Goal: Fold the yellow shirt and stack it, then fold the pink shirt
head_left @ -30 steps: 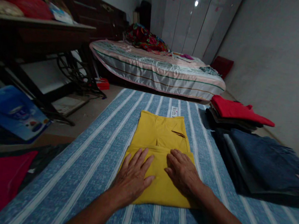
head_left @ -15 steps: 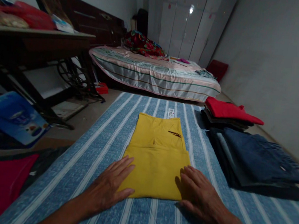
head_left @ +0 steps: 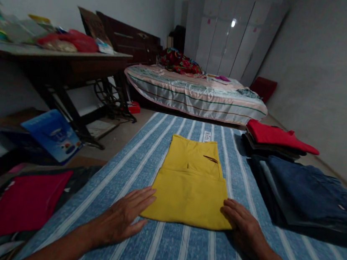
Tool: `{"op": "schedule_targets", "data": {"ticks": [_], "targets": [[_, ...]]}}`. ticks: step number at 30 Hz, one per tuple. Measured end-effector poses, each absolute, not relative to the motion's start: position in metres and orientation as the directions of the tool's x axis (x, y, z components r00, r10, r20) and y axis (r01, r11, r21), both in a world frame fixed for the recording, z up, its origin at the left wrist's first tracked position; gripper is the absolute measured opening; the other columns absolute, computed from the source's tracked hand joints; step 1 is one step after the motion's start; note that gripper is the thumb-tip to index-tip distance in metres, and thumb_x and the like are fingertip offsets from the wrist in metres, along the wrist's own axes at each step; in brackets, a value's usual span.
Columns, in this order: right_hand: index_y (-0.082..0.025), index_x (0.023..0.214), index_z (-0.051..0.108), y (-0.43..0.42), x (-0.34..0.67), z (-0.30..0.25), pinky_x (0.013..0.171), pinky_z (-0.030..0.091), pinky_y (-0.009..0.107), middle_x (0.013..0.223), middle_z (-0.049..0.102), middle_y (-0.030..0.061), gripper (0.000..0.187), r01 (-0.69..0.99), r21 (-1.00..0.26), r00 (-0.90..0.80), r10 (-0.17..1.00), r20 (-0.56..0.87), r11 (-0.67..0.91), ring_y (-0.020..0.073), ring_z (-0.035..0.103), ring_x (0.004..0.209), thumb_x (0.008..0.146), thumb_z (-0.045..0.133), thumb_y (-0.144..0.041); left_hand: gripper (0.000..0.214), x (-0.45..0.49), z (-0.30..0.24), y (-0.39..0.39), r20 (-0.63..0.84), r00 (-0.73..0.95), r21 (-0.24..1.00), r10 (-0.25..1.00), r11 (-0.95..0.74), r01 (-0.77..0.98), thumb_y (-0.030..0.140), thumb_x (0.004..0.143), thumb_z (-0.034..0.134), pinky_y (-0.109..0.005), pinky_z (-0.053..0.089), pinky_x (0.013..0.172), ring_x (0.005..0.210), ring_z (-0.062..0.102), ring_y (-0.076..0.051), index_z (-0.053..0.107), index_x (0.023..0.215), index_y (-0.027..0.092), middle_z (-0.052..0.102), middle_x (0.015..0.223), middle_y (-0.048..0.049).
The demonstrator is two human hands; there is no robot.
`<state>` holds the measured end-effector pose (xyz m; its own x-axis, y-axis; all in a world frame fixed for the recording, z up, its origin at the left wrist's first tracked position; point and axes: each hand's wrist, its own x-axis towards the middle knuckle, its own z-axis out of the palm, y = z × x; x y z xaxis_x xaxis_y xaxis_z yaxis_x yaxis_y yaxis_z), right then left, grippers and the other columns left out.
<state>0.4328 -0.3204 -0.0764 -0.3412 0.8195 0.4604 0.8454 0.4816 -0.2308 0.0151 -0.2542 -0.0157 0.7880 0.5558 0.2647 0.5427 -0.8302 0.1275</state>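
Observation:
Folded yellow pants [head_left: 189, 195] lie flat in front of me on a blue-and-white striped cloth [head_left: 120, 174]. Their lower part is doubled up over the upper part, and a slit pocket shows at the upper right. My left hand [head_left: 125, 214] rests at the left edge of the fold, fingers stretched out and thumb apart. On the opposite edge lie the extended fingers of my right hand [head_left: 245, 225]; its thumb is hidden.
Folded jeans [head_left: 308, 191] lie stacked at the right, with a red garment [head_left: 274, 134] topping another pile behind. A pink cloth [head_left: 28, 203] is at the lower left. Beyond stand a table with an iron treadle stand [head_left: 75, 56] and a bed [head_left: 193, 98].
My hands have shifted outward to the side edges of the pants; the right fingers lie less over the fabric. The view has turned slightly left and up.

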Motion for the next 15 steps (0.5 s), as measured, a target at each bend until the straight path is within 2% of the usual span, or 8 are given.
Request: {"op": "schedule_targets", "data": {"ticks": [3,5,8,11,15], "targets": [[-0.022,0.119,0.064,-0.31,0.439,-0.074,0.1,0.048,0.045,0.129,0.061,0.0132,0.036,0.842,-0.223,-0.37,0.827,0.424,0.491,0.0276,0.052,0.125,0.089,0.045,-0.018,0.063,0.017,-0.014,-0.251,0.252,0.79,0.147,0.558,-0.829,0.539,0.016,0.08,0.056,-0.044,0.041,0.108,0.13,0.047,-0.025,0.041,0.141,0.024,0.051,0.141,-0.0096],[-0.021,0.121,0.063,-0.304,0.441,-0.069,0.102,0.045,0.048,0.133,0.057,0.0144,0.036,0.82,-0.21,-0.431,0.815,0.388,0.533,0.0303,0.048,0.129,0.09,0.049,-0.029,0.064,0.017,-0.014,-0.249,0.266,0.792,0.141,0.549,-0.835,0.531,0.016,0.079,0.056,-0.044,0.042,0.107,0.129,0.049,-0.025,0.041,0.14,0.024,0.052,0.139,-0.0099],[-0.023,0.126,0.061,-0.297,0.44,-0.059,0.106,0.038,0.053,0.139,0.052,0.0144,0.047,0.764,-0.243,-0.524,0.794,0.308,0.598,0.0331,0.042,0.133,0.088,0.053,-0.049,0.064,0.017,-0.014,-0.247,0.285,0.797,0.123,0.532,-0.845,0.52,0.02,0.077,0.06,-0.044,0.044,0.106,0.127,0.05,-0.026,0.042,0.139,0.022,0.054,0.138,-0.0104],[-0.025,0.123,0.064,-0.289,0.44,-0.051,0.108,0.035,0.053,0.134,0.057,0.0131,0.047,0.707,-0.379,-0.526,0.802,0.282,0.597,0.0312,0.045,0.131,0.09,0.046,-0.055,0.065,0.016,-0.014,-0.245,0.273,0.803,0.12,0.53,-0.847,0.518,0.023,0.077,0.061,-0.043,0.043,0.106,0.127,0.05,-0.026,0.042,0.139,0.022,0.053,0.138,-0.0103],[-0.026,0.113,0.069,-0.274,0.44,-0.041,0.106,0.038,0.051,0.118,0.068,0.0117,0.051,0.566,-0.639,-0.428,0.849,0.311,0.52,0.0296,0.053,0.124,0.091,0.04,-0.06,0.066,0.018,-0.014,-0.241,0.244,0.801,0.17,0.546,-0.837,0.519,0.025,0.076,0.063,-0.044,0.041,0.107,0.127,0.048,-0.027,0.041,0.138,0.022,0.053,0.137,-0.0104]]}}
